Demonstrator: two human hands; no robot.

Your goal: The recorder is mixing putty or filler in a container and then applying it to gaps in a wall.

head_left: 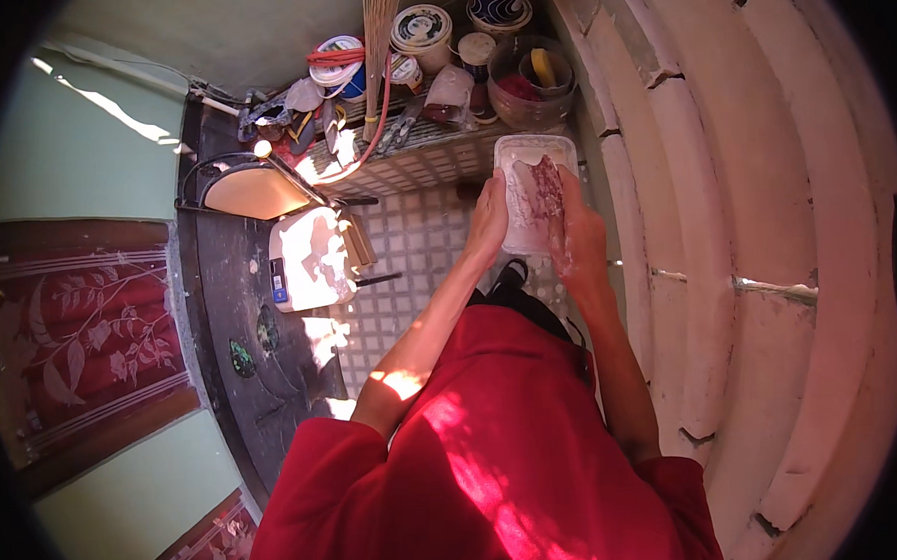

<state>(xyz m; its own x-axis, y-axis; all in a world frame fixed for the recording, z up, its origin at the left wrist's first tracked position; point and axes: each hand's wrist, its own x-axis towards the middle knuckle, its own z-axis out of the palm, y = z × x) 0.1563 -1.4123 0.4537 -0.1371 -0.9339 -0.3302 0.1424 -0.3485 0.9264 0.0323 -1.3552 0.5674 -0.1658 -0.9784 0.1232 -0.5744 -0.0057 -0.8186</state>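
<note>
A white rectangular tub (513, 153) smeared with pale paste is in front of me, above the tiled floor. My left hand (488, 218) is closed on its left edge, with the fingers partly hidden. My right hand (581, 229) reaches over the right side, its fingers whitened with paste. Against those fingers lies a flat, mottled piece (540, 188), dark red and whitish, over the tub's inside. Its kind is unclear, and the right fingers' grip is partly hidden.
Stepped pale walling (705, 199) curves close along my right. Ahead, a ledge (414, 166) bears buckets (422, 29), a clear basin (530, 86), a broom (378, 43) and tools. A chair (312, 256) with a small blue device (278, 280) stands left.
</note>
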